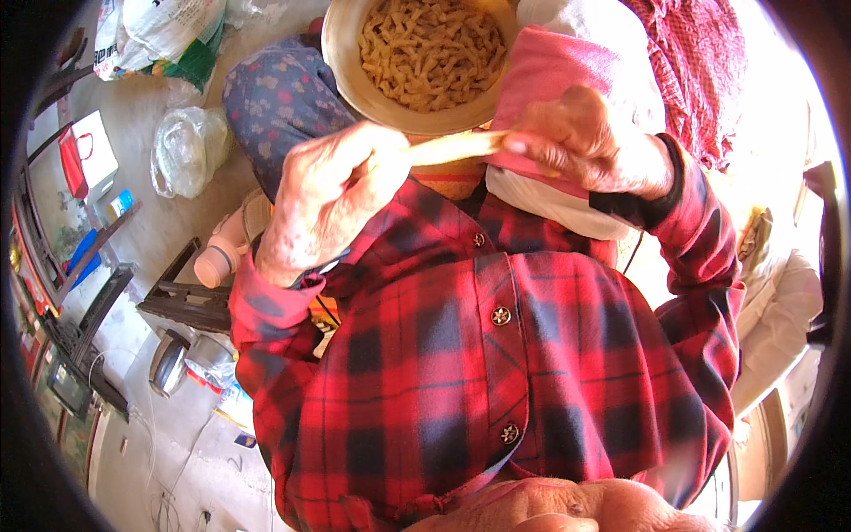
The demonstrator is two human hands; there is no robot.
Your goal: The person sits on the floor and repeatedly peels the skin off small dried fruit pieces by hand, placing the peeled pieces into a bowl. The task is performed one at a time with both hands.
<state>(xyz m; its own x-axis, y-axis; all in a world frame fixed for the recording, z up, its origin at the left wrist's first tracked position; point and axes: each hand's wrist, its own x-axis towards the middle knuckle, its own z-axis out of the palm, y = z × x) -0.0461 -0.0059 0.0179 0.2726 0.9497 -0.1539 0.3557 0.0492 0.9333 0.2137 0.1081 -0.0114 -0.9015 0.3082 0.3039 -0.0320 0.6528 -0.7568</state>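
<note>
Yellowish strip (455, 149) — pale, slim — in grip of left hand (335, 191) and right hand (589, 142)

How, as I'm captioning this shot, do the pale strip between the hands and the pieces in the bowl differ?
The strip is pale yellow; the pieces are browner. The strip, a single length, is held between the left hand and right hand; the pieces lie heaped in the bowl. The strip looks longer; the pieces look shorter. Both look slender.
</note>
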